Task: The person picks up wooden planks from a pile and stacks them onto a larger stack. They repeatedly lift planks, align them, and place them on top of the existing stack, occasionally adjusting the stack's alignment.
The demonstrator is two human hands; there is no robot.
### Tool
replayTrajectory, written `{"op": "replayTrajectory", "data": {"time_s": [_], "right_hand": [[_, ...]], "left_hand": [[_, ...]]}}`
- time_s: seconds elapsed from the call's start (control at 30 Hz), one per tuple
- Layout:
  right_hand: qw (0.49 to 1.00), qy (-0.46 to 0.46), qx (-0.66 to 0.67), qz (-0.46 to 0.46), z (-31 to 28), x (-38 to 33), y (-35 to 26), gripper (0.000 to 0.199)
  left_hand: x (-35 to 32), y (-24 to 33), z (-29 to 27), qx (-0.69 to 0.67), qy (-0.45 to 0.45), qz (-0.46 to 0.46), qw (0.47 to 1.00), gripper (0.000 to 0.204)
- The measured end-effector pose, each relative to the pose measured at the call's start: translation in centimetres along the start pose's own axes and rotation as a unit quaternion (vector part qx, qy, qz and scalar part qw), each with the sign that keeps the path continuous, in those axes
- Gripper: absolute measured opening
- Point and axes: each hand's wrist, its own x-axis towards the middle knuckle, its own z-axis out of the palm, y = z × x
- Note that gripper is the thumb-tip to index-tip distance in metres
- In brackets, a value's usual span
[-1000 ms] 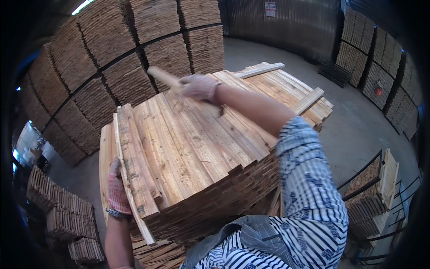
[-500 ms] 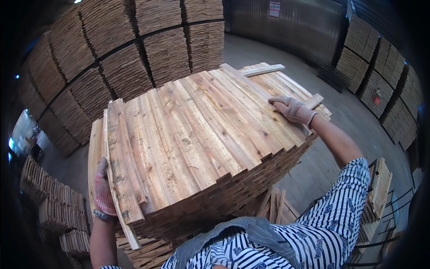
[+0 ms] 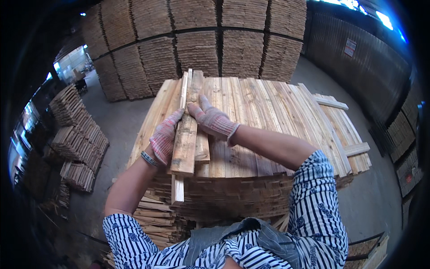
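Both my hands wear pale knit work gloves with pinkish marks. At the left part of a broad stack of wooden boards (image 3: 268, 130), they close in on a few planks raised above the top layer. My left hand (image 3: 165, 136) presses the planks' left side, its fingers partly hidden. From the right, my right hand (image 3: 214, 120) has its fingers wrapped over the upper plank (image 3: 184, 150), which has dark bark-like stains. A narrow strip (image 3: 178, 190) sticks out toward me beneath it. Another short plank end (image 3: 203, 154) shows beside it, under my right hand.
Tall walls of stacked boards (image 3: 197, 49) stand behind. Smaller board piles (image 3: 78, 148) lean at the left. Two crosswise battens (image 3: 357, 149) lie on the stack's right side. Loose sticks (image 3: 152, 219) lie low in front, and a metal-sheeted wall (image 3: 354, 58) rises at the right.
My view has turned to the left. My right hand has crossed from the stack's right side to the left boards. Planks there are now gathered together and raised between both hands.
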Motion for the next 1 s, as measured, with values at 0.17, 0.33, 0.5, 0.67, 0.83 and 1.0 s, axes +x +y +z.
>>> {"op": "replayTrajectory", "data": {"time_s": [0.17,0.33,0.5,0.67,0.83,1.0], "right_hand": [[0.825,-0.097,0.551,-0.078,-1.7,0.3,-2.3,0.071],[0.871,0.097,0.396,-0.275,-8.5,0.2,-4.3,0.067],[0.809,0.210,0.311,-0.453,-14.6,-2.3,-7.6,0.080],[0.833,0.252,0.234,-0.433,-11.8,-0.3,-4.7,0.088],[0.843,0.256,0.195,-0.430,-8.4,-1.1,2.4,0.086],[0.820,0.243,0.289,-0.430,-9.4,-1.0,2.2,0.084]], "left_hand": [[-1.0,2.2,2.9,0.130,-0.092,0.140,0.977,0.034],[-0.1,4.5,10.5,0.168,-0.148,0.300,0.927,0.032],[2.3,6.5,15.9,0.148,-0.271,0.420,0.854,0.039],[3.0,6.7,13.6,0.180,-0.234,0.392,0.872,0.055],[4.4,4.8,15.0,0.155,-0.212,0.363,0.894,0.049],[5.1,4.8,17.4,0.227,-0.204,0.427,0.851,0.043]]}}
